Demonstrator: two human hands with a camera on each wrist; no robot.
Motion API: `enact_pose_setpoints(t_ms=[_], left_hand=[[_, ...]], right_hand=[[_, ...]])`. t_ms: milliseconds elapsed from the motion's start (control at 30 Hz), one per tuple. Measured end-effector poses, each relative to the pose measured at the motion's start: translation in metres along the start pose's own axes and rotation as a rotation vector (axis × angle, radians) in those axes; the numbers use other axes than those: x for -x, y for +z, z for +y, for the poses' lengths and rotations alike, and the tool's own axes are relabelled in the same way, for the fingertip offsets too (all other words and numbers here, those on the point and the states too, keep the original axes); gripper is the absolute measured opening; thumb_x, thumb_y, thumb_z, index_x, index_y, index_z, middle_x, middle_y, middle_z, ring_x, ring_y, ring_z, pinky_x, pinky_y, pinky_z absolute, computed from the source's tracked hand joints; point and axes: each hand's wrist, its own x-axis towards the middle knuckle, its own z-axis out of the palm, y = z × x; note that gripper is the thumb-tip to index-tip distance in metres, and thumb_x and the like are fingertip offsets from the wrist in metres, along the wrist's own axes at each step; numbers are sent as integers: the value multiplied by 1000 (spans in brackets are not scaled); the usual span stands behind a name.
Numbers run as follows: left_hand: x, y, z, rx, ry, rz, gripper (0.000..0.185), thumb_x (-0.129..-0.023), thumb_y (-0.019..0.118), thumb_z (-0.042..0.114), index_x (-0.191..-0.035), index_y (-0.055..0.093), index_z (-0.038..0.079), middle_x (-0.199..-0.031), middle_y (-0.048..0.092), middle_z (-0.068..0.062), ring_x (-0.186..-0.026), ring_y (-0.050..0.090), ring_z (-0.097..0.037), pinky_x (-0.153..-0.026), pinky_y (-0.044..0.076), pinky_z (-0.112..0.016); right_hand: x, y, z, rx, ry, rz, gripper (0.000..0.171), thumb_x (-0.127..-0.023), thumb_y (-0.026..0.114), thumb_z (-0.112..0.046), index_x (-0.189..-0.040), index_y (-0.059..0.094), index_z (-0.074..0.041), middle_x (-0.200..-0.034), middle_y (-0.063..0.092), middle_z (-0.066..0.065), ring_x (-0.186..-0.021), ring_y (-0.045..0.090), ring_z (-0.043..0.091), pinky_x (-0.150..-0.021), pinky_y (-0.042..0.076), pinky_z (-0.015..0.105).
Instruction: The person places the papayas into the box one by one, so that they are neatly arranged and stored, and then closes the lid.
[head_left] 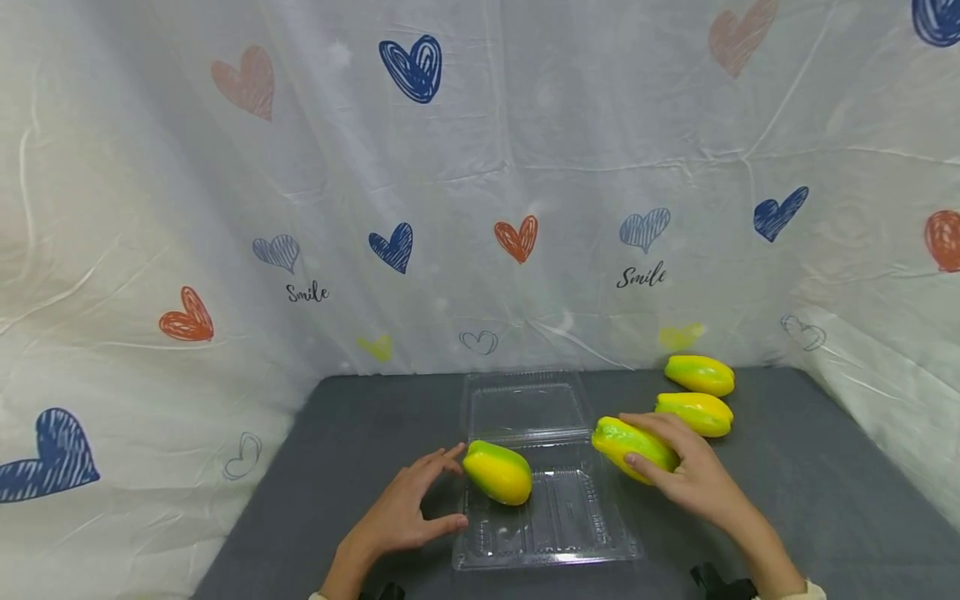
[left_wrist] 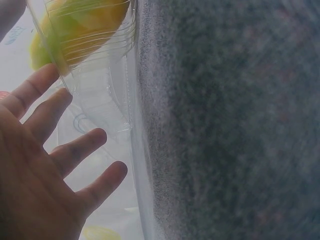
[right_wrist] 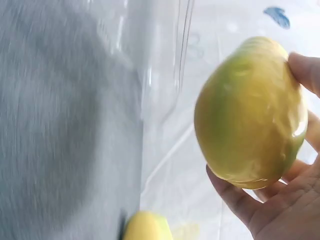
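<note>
At the tray's (head_left: 570,533) three o'clock edge, your right hand (head_left: 693,475) curls around a second mango (head_left: 633,447); your left hand (head_left: 405,512), fingers spread and holding nothing, waits beside the mango already inside (head_left: 497,472). You seem mid-loading; next, lower it alongside.

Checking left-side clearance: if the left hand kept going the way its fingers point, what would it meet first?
Most likely the yellow-green fruit in the clear tray. The left hand lies open, fingers aimed right and up, tips almost at the fruit. Whether they clear the tray's rim first is unclear.
</note>
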Motion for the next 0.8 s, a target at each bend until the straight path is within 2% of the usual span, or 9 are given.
enact_pose_setpoints(t_ms=[300,600,800], left_hand=[[0,0,2,14,-8,1,51,-86,77,53,-127,58,29,-164,34,16,-149,39,-37,-105,30,-80],[1,0,2,6,-12,3,52,-86,76,55,-126,57,29,-164,35,16,-148,40,-38,-105,31,-79],[1,0,1,11,-4,1,50,-86,76,55,-126,57,30,-164,36,16,-148,41,-39,-104,33,-78]], right_hand=[[-7,30,-19,-179,1,-11,48,-90,78,-14,-136,64,-17,-126,65,1,-101,59,3,-74,55,24],[-10,70,-49,-268,-39,-80,49,-91,79,-22,-137,63,-23,-128,64,-2,-104,59,8,-74,54,25],[-10,92,-71,-315,-47,-142,49,-91,78,-30,-137,62,-22,-127,63,-5,-101,59,6,-79,53,25]])
